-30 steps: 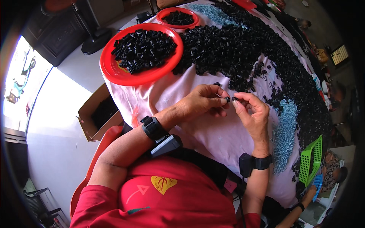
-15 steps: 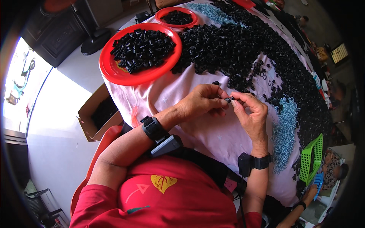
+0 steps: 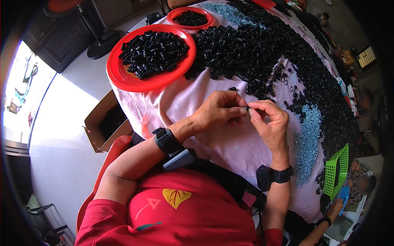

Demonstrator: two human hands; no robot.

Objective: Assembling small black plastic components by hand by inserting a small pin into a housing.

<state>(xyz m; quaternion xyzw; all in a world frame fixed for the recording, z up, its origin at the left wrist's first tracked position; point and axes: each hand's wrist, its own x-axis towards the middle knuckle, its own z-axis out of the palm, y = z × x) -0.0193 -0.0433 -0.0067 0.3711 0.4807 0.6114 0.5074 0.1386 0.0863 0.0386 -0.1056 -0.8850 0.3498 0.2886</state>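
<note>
My left hand (image 3: 219,110) reaches over the cloth with thumb and index finger pinched on a small black plastic piece (image 3: 247,108). From the other side my right hand (image 3: 272,122) brings its closed thumb and index fingertips up against that same piece. Anything else in the right pinch is too small to make out. Just beyond the left knuckles, a single black piece (image 3: 232,89) lies on the cloth. A large heap of similar black pieces (image 3: 242,49) spreads past both hands. Right of my right wrist lies a pile of small bluish screws (image 3: 308,143).
A large red plate (image 3: 117,77) and a smaller red plate (image 3: 170,19), both bearing black pieces, stand at the far left. A green basket (image 3: 335,174) is at the right, near another person's hand (image 3: 336,207). A cardboard box (image 3: 93,137) sits left of the table.
The fingertips have drawn slightly closer together over the black piece, which shows less now. Both arms stay almost where they were.
</note>
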